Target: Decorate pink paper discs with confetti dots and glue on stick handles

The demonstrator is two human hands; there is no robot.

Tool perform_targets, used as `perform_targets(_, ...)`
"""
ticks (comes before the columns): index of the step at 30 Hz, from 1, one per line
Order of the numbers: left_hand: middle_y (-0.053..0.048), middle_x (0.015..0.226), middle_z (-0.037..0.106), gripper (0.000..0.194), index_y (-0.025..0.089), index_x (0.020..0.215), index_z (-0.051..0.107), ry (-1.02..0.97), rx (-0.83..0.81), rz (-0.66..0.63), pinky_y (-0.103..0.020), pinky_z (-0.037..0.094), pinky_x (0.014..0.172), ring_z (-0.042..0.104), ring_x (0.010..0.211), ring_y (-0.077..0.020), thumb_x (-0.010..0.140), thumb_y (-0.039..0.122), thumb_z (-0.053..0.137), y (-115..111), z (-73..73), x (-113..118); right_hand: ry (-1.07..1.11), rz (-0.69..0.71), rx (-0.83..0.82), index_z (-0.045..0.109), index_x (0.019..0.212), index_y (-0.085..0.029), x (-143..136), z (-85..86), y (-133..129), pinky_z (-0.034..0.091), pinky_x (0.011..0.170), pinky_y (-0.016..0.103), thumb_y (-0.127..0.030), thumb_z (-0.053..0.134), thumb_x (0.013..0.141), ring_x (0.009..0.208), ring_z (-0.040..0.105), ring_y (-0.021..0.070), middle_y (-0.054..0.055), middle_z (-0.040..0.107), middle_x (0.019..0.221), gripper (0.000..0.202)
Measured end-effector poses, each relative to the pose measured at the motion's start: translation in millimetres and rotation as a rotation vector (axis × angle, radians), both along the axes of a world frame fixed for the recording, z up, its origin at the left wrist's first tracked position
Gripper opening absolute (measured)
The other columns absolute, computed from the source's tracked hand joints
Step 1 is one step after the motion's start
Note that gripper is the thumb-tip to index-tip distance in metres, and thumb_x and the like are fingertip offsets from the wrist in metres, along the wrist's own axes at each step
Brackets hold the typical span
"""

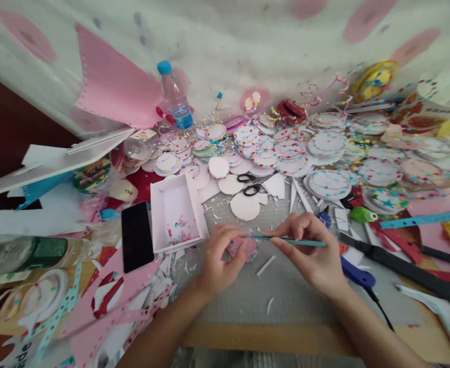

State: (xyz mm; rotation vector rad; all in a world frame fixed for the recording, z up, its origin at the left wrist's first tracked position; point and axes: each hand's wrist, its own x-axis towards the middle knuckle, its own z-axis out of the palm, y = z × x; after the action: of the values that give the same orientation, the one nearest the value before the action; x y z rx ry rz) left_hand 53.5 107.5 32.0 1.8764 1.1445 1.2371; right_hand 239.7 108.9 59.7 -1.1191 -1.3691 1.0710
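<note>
Between the thumb and fingers of my left hand (225, 258) is a small pink paper disc (252, 248) with colored dots along its edge. My right hand (311, 253) grips slim teal tweezers (301, 240), held almost level. Their narrow tip points left and reaches the disc's upper edge; whether it pinches anything is too small to tell. A thin white paper strip (265, 266) lies on the grey mat (286, 301) just below the disc. Left of my left hand stands a white open box (201, 214) with pink and colored dots inside.
Many dotted white discs (327, 184) are piled along the back. Black-handled scissors (251, 189) lie beyond my hands. A phone (137, 236) sits left of the box, and a water bottle (176, 97) stands behind. To the right are a blue-handled corded tool (357, 273) and a green-capped bottle (363, 214).
</note>
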Motion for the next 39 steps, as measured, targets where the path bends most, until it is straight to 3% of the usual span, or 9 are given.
perform_targets(7, -0.004, 0.088, 0.068, 0.013, 0.018, 0.093, 0.064, -0.048, -0.002, 0.056, -0.031, 0.046, 0.080, 0.061, 0.086, -0.0161, 0.086, 0.011, 0.056, 1, -3.3, -1, 0.034, 0.002, 0.047, 0.039, 0.075, -0.025, 0, -5.7, 0, 0.042, 0.063, 0.029, -0.018, 0.068, 0.081, 0.071, 0.061, 0.0172, 0.001, 0.067, 0.077, 0.030)
perform_targets(21, -0.004, 0.087, 0.069, 0.012, 0.018, 0.091, 0.064, -0.043, -0.019, 0.041, -0.030, 0.045, 0.080, 0.060, 0.083, -0.0151, 0.085, 0.010, 0.057, 1, -2.9, 0, 0.016, 0.000, 0.073, 0.039, 0.075, -0.024, 0, -6.4, -1, 0.042, 0.063, 0.030, -0.015, 0.067, 0.080, 0.071, 0.061, 0.0185, 0.002, 0.067, 0.077, 0.030)
perform_targets(28, -0.005, 0.085, 0.068, 0.010, 0.017, 0.088, 0.066, -0.061, -0.052, 0.055, -0.030, 0.046, 0.081, 0.061, 0.084, -0.0165, 0.086, 0.014, 0.056, 2, -1.1, -1, 0.044, -0.057, 0.169, 0.039, 0.075, -0.025, -1, -8.1, 2, 0.043, 0.058, 0.030, -0.011, 0.067, 0.078, 0.068, 0.063, 0.0193, 0.001, 0.067, 0.074, 0.032)
perform_targets(31, -0.005, 0.087, 0.069, 0.013, 0.017, 0.088, 0.066, -0.135, -0.181, 0.097, -0.029, 0.046, 0.082, 0.062, 0.086, -0.0167, 0.089, 0.020, 0.053, 1, 9.8, 0, 0.053, -0.151, 0.274, 0.040, 0.078, -0.025, 0, -8.3, 4, 0.045, 0.059, 0.032, -0.007, 0.067, 0.077, 0.070, 0.065, 0.0209, 0.001, 0.067, 0.073, 0.033)
perform_targets(34, -0.006, 0.091, 0.070, 0.020, 0.017, 0.089, 0.069, -0.192, -0.413, 0.053, -0.029, 0.047, 0.084, 0.064, 0.091, -0.0180, 0.091, 0.028, 0.051, -5, 34.3, 2, -0.156, -0.256, 0.503, 0.038, 0.073, -0.025, 3, -1.7, -2, 0.042, 0.062, 0.034, -0.003, 0.066, 0.074, 0.063, 0.060, 0.0178, 0.001, 0.071, 0.078, 0.035)
perform_targets(37, -0.005, 0.088, 0.072, 0.029, 0.018, 0.088, 0.072, -0.235, -0.624, -0.142, -0.028, 0.048, 0.083, 0.065, 0.089, -0.0193, 0.092, 0.035, 0.049, -17, 60.9, 6, -0.570, -0.141, 0.776, 0.040, 0.066, -0.023, 1, 7.8, -20, 0.037, 0.068, 0.036, -0.003, 0.058, 0.079, 0.060, 0.054, 0.0143, -0.002, 0.075, 0.085, 0.030)
perform_targets(39, -0.004, 0.082, 0.072, 0.032, 0.018, 0.084, 0.073, -0.291, -0.714, -0.177, -0.028, 0.048, 0.080, 0.065, 0.084, -0.0187, 0.091, 0.038, 0.049, -28, 69.8, 8, -0.717, -0.013, 0.908, 0.048, 0.069, -0.024, -5, 11.9, -34, 0.037, 0.070, 0.036, -0.006, 0.045, 0.088, 0.066, 0.056, 0.0148, -0.001, 0.075, 0.087, 0.026)
